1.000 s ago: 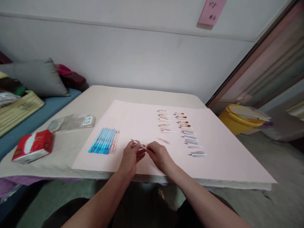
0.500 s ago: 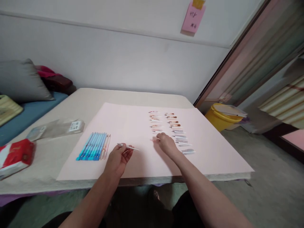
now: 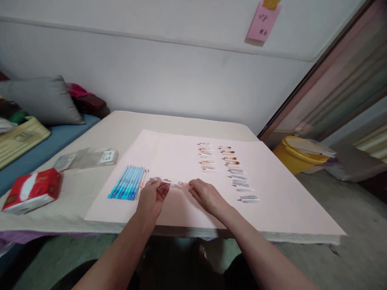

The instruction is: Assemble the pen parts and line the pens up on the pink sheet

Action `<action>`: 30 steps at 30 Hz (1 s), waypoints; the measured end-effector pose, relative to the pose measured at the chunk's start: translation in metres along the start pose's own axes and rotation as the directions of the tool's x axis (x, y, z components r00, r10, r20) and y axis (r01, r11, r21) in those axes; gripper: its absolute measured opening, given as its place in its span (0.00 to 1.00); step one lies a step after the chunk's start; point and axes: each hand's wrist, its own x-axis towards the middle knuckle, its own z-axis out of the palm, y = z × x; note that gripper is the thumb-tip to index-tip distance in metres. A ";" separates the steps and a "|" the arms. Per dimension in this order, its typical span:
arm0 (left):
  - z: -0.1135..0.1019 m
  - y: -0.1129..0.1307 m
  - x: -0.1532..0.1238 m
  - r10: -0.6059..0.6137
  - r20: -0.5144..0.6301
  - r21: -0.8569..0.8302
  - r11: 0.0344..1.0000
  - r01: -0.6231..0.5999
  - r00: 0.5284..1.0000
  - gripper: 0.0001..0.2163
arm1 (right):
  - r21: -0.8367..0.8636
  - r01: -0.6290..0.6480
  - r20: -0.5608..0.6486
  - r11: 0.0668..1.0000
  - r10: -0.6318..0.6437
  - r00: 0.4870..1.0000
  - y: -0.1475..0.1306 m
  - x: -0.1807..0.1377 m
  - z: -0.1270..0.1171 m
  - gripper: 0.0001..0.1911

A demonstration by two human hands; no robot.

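Left hand (image 3: 151, 196) pinching slim white stem (image 3: 169, 182), dark tip leftward. Right hand (image 3: 208, 195) grasping pink barrel (image 3: 183, 184) by right end. Facing ends meeting or nearly, can't tell which. Both above table (image 3: 181, 121), near middle of front edge. Probably best: light pinch, stem and barrel in line, no bending. Blue pens (image 3: 127, 183) toward left edge; pen parts (image 3: 238, 177) toward right.

Pink barrel (image 3: 182, 184) partly hidden

There are two pink pens (image 3: 142, 184), one red packet (image 3: 33, 190), one bucket (image 3: 289, 159).
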 end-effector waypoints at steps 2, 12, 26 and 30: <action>0.000 0.000 0.000 0.018 0.003 -0.006 1.000 -0.018 1.000 0.06 | 0.001 0.022 0.001 1.000 -0.022 1.000 -0.007 -0.004 -0.003 0.08; -0.002 -0.002 0.001 0.033 0.003 -0.002 0.999 -0.033 0.999 0.06 | -0.078 -0.008 -0.007 0.997 0.007 1.000 -0.005 -0.006 0.000 0.09; 0.002 -0.015 -0.011 0.004 0.039 0.180 0.984 -0.011 0.999 0.10 | -0.113 -0.062 -0.016 0.992 0.061 0.998 -0.027 -0.006 0.002 0.08; 0.002 -0.014 -0.012 -0.007 0.058 0.189 0.982 -0.004 0.998 0.09 | -0.070 -0.060 -0.019 0.996 0.059 0.998 -0.025 -0.007 0.004 0.09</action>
